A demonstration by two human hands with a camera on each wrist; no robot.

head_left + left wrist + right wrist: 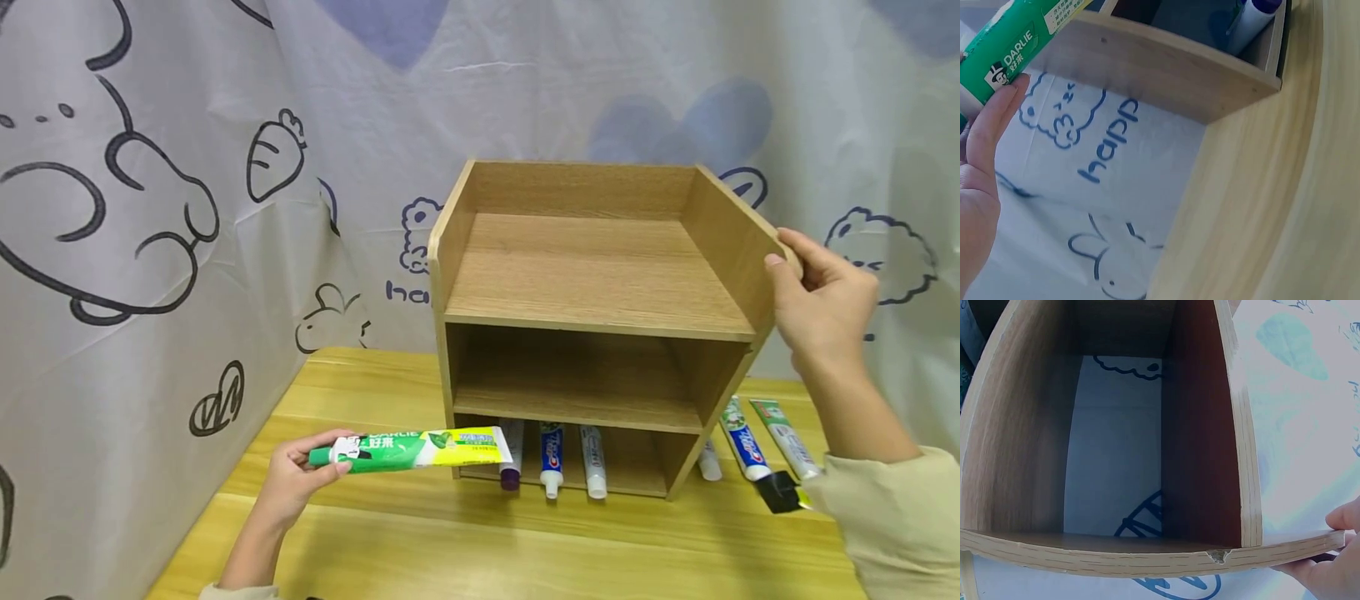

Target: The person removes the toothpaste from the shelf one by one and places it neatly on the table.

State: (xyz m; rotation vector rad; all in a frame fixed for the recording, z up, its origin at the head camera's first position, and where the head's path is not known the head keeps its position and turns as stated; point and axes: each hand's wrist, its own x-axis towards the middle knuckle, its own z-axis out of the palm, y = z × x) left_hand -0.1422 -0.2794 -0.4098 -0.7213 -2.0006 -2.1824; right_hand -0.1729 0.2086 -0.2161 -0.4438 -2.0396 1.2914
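Note:
My left hand (pixel 288 479) pinches a green, white and yellow Darlie toothpaste tube (pixel 420 451) near its green cap. The tube lies about level in front of the lower left of a wooden shelf unit (pixel 600 267), its flat end pointing right. In the left wrist view, the fingers rest along the tube's green part (pixel 1016 53). My right hand (pixel 831 304) grips the front top edge of the unit's right side panel, thumb and fingers on either side. The right wrist view shows that panel edge (pixel 1285 553) between thumb and fingers.
Three tubes lie in the bottom compartment, caps outward: one purple-capped (pixel 511 477), a blue Crest (pixel 552 454) and a white one (pixel 593 462). Right of the unit lie a white tube (pixel 708 463), a blue-green tube (pixel 742 437) and a green-white tube (pixel 784 437). Printed curtains (pixel 375 108) stand behind and left.

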